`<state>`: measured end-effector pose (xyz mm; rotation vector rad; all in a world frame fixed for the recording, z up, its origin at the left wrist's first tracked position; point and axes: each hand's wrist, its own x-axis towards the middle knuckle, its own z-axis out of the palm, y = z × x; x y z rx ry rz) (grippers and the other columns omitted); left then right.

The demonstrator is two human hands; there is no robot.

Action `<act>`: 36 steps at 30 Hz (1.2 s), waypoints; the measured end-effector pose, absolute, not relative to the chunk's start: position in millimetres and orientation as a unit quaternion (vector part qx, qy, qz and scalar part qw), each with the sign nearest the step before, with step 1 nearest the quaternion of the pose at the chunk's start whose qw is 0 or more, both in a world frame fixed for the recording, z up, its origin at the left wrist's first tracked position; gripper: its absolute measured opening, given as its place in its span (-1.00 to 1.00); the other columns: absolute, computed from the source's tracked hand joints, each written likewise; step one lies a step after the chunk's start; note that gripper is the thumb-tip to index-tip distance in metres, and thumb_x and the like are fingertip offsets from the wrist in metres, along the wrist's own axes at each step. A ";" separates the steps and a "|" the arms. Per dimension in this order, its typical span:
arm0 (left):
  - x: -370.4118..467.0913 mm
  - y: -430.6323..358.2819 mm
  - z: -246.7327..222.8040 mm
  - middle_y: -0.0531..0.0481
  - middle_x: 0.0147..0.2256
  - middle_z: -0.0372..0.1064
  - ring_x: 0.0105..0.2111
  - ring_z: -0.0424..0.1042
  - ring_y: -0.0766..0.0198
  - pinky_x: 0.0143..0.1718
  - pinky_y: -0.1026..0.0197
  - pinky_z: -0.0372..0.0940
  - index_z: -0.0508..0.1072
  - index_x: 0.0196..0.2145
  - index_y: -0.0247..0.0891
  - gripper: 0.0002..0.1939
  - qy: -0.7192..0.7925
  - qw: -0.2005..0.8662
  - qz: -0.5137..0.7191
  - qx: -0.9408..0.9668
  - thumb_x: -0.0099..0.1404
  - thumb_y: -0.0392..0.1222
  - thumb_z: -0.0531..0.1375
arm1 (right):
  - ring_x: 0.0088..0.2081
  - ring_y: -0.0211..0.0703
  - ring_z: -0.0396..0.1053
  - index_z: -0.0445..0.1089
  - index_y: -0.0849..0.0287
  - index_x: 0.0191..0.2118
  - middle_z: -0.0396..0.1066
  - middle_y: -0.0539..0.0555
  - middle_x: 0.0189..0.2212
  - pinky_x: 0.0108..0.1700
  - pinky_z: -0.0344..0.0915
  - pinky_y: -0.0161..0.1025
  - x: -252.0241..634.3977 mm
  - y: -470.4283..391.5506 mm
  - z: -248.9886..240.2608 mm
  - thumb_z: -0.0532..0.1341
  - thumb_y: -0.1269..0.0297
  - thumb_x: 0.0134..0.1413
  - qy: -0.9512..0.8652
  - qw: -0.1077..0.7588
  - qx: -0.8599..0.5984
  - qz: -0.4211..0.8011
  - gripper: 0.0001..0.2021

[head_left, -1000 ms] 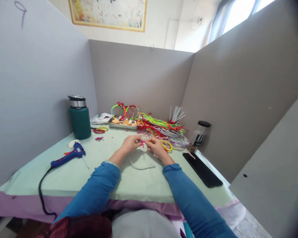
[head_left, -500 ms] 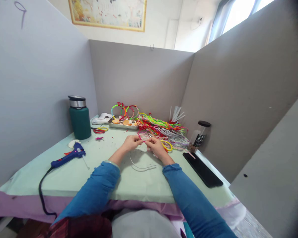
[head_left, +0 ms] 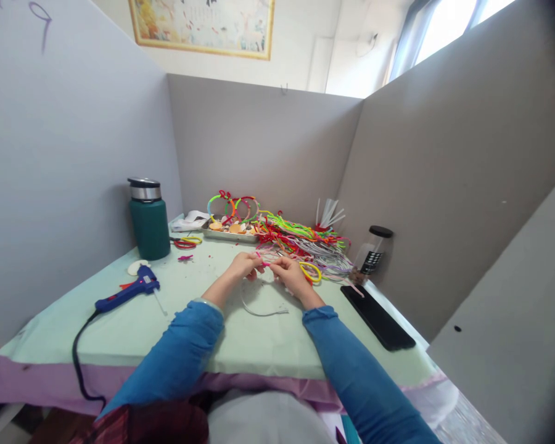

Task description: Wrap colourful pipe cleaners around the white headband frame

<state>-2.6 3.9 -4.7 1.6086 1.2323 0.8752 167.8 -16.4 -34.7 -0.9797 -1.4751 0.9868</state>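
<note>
Left hand (head_left: 248,265) and right hand (head_left: 287,273), fingertips nearly meeting above the middle of the desk (head_left: 254,345); each is closed in a pinch, thumb against fingers, on a short pink stem (head_left: 265,264) that spans the narrow gap between them. A thin grey wire (head_left: 263,314) curves below the hands. Just beside the right hand lies a yellow loop (head_left: 311,272). Beyond the hands is a tangled pile of coloured stems (head_left: 300,237), with a metal tray (head_left: 229,236) of small pieces and upright coloured rings (head_left: 221,208) to its left and white sticks (head_left: 331,216) at its rear right. Farther left are red-and-yellow-handled scissors (head_left: 187,243), a magenta piece (head_left: 185,258), an upright green bottle (head_left: 150,227) and a blue glue gun (head_left: 128,293) on its side. At right, a flat black slab (head_left: 377,318) lies near a black-capped clear bottle (head_left: 372,251).
</note>
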 end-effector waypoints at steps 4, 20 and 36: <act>-6.6 13.4 -9.1 -0.07 -0.42 0.49 -0.59 0.37 0.38 -0.57 0.36 0.24 0.49 -0.46 -0.34 -0.73 0.535 0.372 0.407 0.640 0.13 -0.06 0.15 | -0.62 -0.31 0.20 0.33 0.17 -0.48 0.28 -0.08 -0.65 -0.57 0.20 -0.35 169.0 -17.5 -33.4 0.29 0.09 -0.15 -0.600 0.533 -0.430 0.413 -0.75; -6.6 6.6 -8.9 -0.08 -0.23 0.50 -0.20 0.40 0.23 -0.12 0.22 0.25 0.59 -0.32 -0.19 -0.85 0.404 0.055 0.425 0.808 0.20 -0.24 0.20 | -0.62 -0.30 0.22 0.34 0.16 -0.46 0.27 -0.08 -0.66 -0.59 0.23 -0.35 168.1 -16.9 -32.6 0.30 0.11 -0.18 -0.566 0.552 -0.442 0.424 -0.76; -6.6 6.8 -15.0 -0.10 -0.24 0.51 -0.26 0.43 0.22 -0.20 0.25 0.24 0.60 -0.29 -0.25 -0.77 0.431 0.039 0.344 0.834 0.25 -0.23 0.12 | -0.64 -0.33 0.18 0.33 0.18 -0.50 0.27 -0.09 -0.67 -0.60 0.15 -0.37 169.7 -14.9 -34.8 0.30 0.09 -0.17 -0.599 0.550 -0.418 0.404 -0.74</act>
